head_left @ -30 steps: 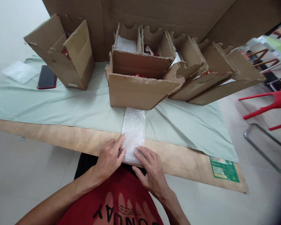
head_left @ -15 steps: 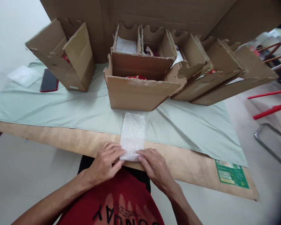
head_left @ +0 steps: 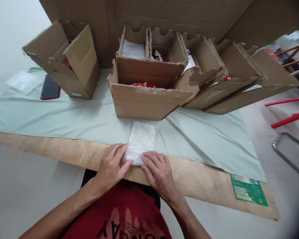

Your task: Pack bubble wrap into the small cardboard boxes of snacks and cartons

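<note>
A strip of clear bubble wrap [head_left: 142,137] lies lengthwise at the table's front, partly on the green cloth and partly on bare wood. Its near end looks folded over. My left hand [head_left: 112,163] grips the near left corner, fingers along the side and thumb at the front edge. On the near right corner, my right hand [head_left: 158,169] rests its fingers on top with the thumb at the front edge, holding the fold. Just beyond the strip stands a wide cardboard box [head_left: 149,103] with something red inside.
Behind are several open cardboard bins, one with bubble wrap [head_left: 133,49] in it. A tall box [head_left: 82,66], a phone [head_left: 50,87] and a clear plastic packet [head_left: 23,82] sit at left. A green printed sheet [head_left: 249,189] lies on the wood at right. Red chair legs [head_left: 289,119] stand beyond.
The near end of the bubble wrap now lies flatter, its edge a little farther from me. My left hand has shifted slightly left; my right fingers have moved further onto the wrap.
</note>
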